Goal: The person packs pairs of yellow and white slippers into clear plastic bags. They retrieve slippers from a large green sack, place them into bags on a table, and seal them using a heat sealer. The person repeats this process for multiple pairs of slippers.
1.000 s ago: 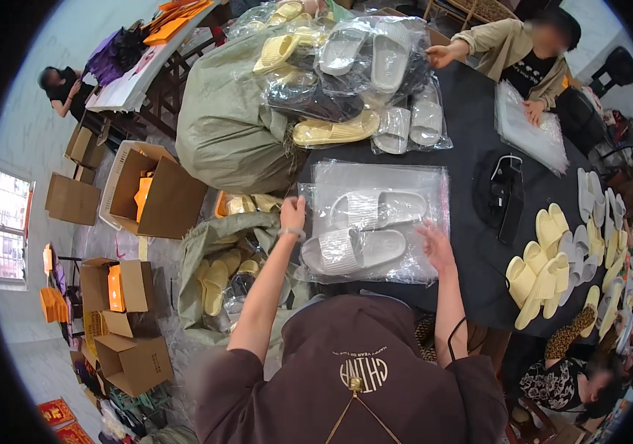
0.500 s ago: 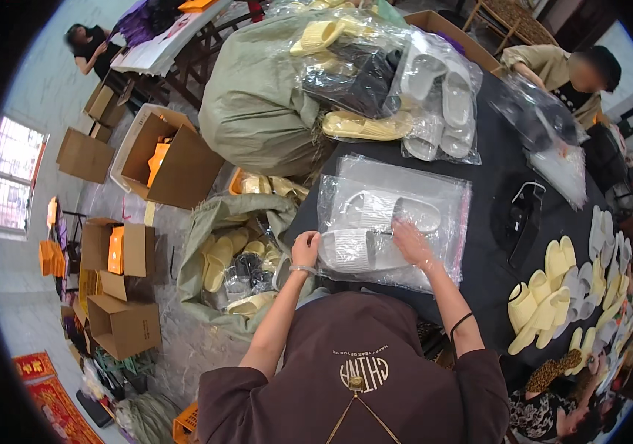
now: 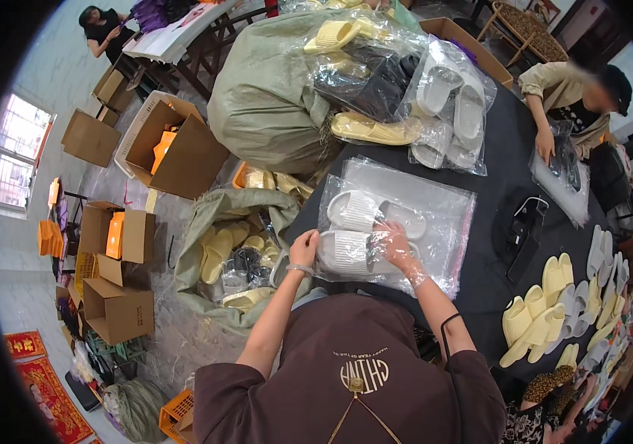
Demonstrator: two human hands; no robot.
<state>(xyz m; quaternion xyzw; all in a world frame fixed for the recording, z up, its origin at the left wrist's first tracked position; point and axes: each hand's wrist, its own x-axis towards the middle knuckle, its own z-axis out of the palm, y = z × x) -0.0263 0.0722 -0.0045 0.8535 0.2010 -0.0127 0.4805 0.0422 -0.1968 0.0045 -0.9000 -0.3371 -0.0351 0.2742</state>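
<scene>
Pair of pale-grey, ribbed, open-toed slippers point(image 3: 347, 250) inside clear, flat plastic bag point(image 3: 333, 190). Left hand point(image 3: 304, 248) pinching bag's left edge; right hand point(image 3: 393, 246) under bag's film, beside nearer slipper, grip indeterminable.

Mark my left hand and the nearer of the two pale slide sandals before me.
Left hand point(image 3: 304, 250): head view, back of the hand.
Nearer pale slide sandal point(image 3: 351, 250): head view, ribbed strap.
</scene>
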